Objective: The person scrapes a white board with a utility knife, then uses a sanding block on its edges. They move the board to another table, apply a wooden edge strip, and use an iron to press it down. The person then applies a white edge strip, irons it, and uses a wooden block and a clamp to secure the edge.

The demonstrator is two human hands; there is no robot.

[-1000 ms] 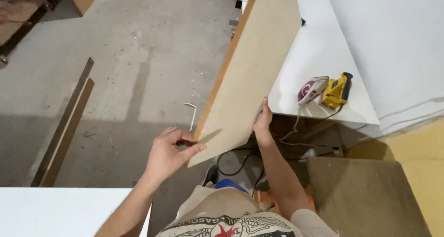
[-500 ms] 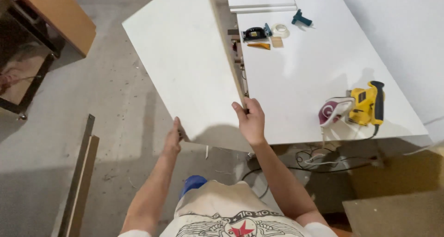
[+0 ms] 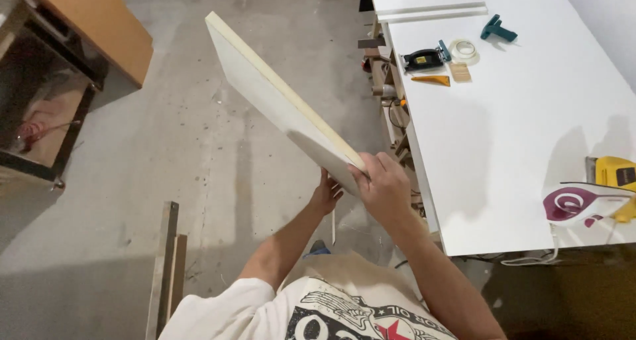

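Both hands grip the near end of a white board (image 3: 278,108): the right hand (image 3: 384,187) closed over its edge, the left hand (image 3: 326,195) clasped beneath. It hangs tilted over the concrete floor (image 3: 199,168), beside the white table (image 3: 530,128). A swing could strike that table's edge or the clothes iron (image 3: 583,204).

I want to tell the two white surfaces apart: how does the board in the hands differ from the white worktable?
The board is held tilted in the air by both hands, edge showing; the worktable lies flat. The board is bare; the worktable carries tools. The board looks smaller than the worktable. Both have white faces.
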